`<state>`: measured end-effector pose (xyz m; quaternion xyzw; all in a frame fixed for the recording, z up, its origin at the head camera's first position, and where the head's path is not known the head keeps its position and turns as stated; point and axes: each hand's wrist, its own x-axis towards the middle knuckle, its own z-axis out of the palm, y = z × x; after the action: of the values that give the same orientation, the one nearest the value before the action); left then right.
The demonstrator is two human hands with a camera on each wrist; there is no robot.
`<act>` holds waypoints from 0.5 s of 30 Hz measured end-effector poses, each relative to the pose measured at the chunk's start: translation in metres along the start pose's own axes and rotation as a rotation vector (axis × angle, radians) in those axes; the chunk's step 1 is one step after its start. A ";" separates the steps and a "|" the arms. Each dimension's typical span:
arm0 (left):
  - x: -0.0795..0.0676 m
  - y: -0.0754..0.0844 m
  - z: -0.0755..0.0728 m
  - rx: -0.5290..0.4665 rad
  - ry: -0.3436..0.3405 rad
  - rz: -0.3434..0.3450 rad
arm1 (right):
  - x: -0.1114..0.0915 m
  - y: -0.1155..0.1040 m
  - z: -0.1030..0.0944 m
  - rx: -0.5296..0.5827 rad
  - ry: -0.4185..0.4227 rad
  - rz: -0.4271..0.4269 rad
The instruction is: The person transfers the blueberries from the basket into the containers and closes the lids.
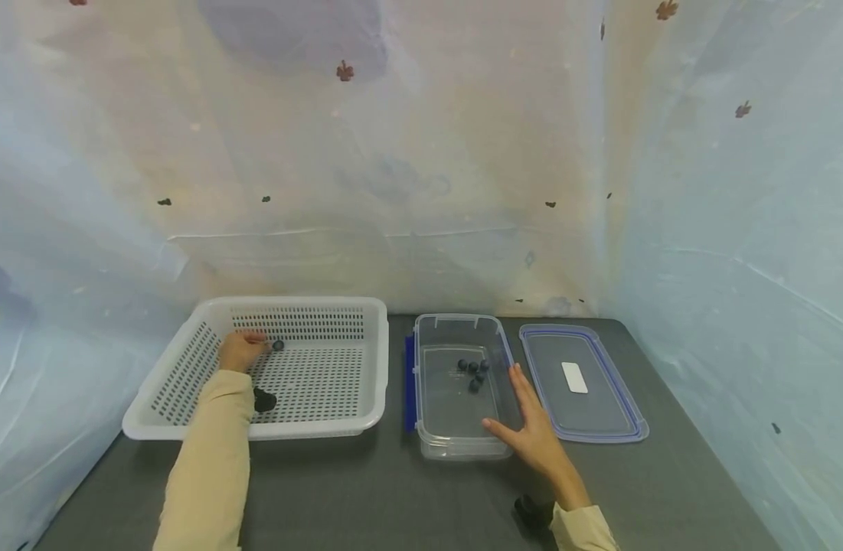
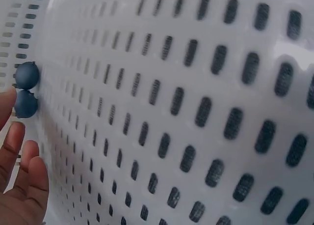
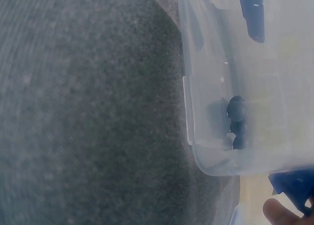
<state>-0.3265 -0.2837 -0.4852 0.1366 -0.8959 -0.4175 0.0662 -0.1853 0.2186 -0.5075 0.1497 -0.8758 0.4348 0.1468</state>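
My left hand [image 1: 242, 350] reaches into a white perforated basket [image 1: 376, 383], its fingertips right beside a blueberry [image 1: 278, 345]. In the left wrist view, two blueberries [image 2: 27, 75] touch each other, and the thumb and index fingertips stand apart around the nearer one. My right hand [image 1: 534, 436] rests at the right rim of a clear plastic container [image 1: 455, 436], thumb and fingers spread. Several blueberries [image 1: 472, 367] lie clustered on that container's floor. The right wrist view shows the container's clear wall with dark berries [image 3: 237, 109] behind it, and the right thumb [image 3: 279, 212] near a blue latch [image 3: 294, 183].
A clear lid with a blue seal [image 1: 600, 413] and a white label [image 1: 574, 377] lies flat to the container's right. A blue latch flap [image 1: 410, 383] hangs at its left side. Printed sheeting [image 1: 428, 153] walls the grey table [image 1: 366, 497] at the back and sides.
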 end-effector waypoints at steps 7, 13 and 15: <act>-0.001 0.001 0.001 0.038 -0.052 0.008 | -0.001 0.000 0.000 -0.004 0.003 -0.002; 0.001 -0.002 0.005 0.080 -0.018 -0.001 | -0.001 0.001 0.000 -0.004 0.001 -0.001; 0.000 -0.002 0.005 0.072 -0.012 -0.013 | -0.001 0.001 0.001 -0.003 0.001 -0.004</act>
<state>-0.3275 -0.2816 -0.4895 0.1421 -0.9098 -0.3862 0.0532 -0.1853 0.2188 -0.5089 0.1512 -0.8760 0.4332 0.1485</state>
